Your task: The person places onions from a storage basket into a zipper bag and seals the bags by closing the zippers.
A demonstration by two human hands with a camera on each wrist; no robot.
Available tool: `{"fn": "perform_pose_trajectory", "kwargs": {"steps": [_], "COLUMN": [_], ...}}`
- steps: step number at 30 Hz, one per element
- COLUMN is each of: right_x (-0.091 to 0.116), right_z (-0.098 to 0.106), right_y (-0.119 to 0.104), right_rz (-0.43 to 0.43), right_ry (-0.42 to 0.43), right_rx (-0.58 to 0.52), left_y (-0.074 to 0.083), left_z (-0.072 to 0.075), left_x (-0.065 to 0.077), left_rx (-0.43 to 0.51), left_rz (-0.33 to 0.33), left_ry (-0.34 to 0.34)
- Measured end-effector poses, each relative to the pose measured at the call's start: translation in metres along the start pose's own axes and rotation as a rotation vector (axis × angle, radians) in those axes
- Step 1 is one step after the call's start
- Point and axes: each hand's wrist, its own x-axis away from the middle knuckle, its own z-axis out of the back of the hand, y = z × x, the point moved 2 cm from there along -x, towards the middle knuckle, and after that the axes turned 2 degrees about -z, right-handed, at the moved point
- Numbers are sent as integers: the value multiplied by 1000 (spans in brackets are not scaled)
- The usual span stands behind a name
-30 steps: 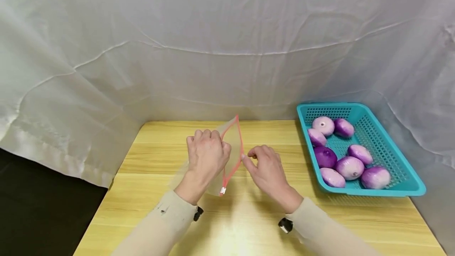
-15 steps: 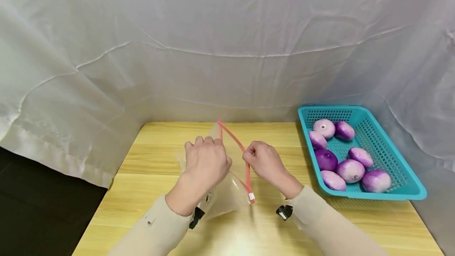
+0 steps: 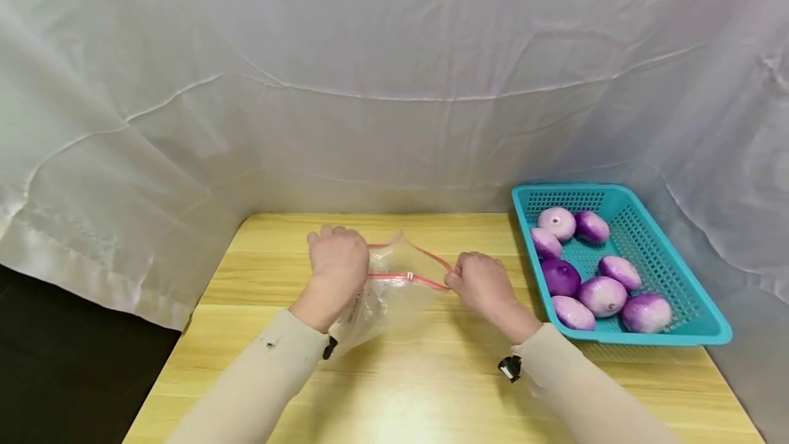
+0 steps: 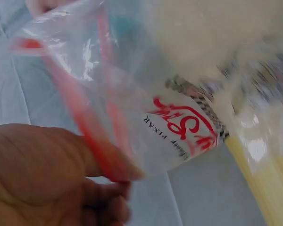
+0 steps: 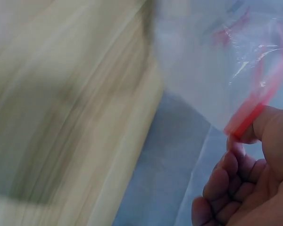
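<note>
A clear zipper bag (image 3: 388, 310) with a red zip edge and a white slider hangs between both hands over the wooden table. Its mouth is spread wide, pulled sideways. My left hand (image 3: 337, 259) grips the left end of the red edge; in the left wrist view the thumb (image 4: 108, 157) pinches it, near red lettering printed on the film. The right hand (image 3: 487, 286) pinches the opposite end of the edge, and the right wrist view shows thumb and forefinger meeting on the red strip (image 5: 247, 115). Nothing shows inside the bag.
A turquoise basket (image 3: 672, 235) stands on the right of the table (image 3: 431, 396). Several purple-and-white onions (image 3: 603, 295) lie in it. Grey-white cloth (image 3: 394, 142) hangs behind the table and along its sides.
The right hand has taken hold of the bag's red edge and moved right. The left hand has shifted left and slightly away, so the mouth turned and stretched sideways between the hands.
</note>
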Motion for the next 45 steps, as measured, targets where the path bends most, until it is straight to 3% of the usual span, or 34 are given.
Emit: {"fn": "perform_pose_trajectory", "kwargs": {"steps": [3,6,10,13,17,19,23,28,32,35,38,45], "right_x": [1,1,1,0,-1,0,1,1,0,0,0,2], "right_z": [5,10,14,13,9,8,6,5,11,15,15,4], "right_y": [7,5,-2,-4,-1,1,5,7,7,6,7,11], "right_rz": [4,37,85,114,132,130,143,172,165,163,169,153], "right_ry": [-4,-26,-34,-16,6,19,73,97,113,138,155,143], "right_rx": [9,-38,-54,-16,27,39,74,101,108,114,128,137], "left_y": [0,14,33,39,36,35,32,28,20,16,18,27], "left_z": [5,15,19,7,-12,-18,-25,-31,-33,-34,-37,-48], "left_x": [7,17,26,27,25,24,21,20,19,19,20,22], "left_rx": [-28,-26,-43,-60,-39,-10,36,76,136,181,197,196], "left_rz": [8,-72,-228,-323,-373,-372,-352,-337,-265,-224,-247,-311], "left_ry": [-103,-96,82,248,421,480,514,426,337,322,368,589]}}
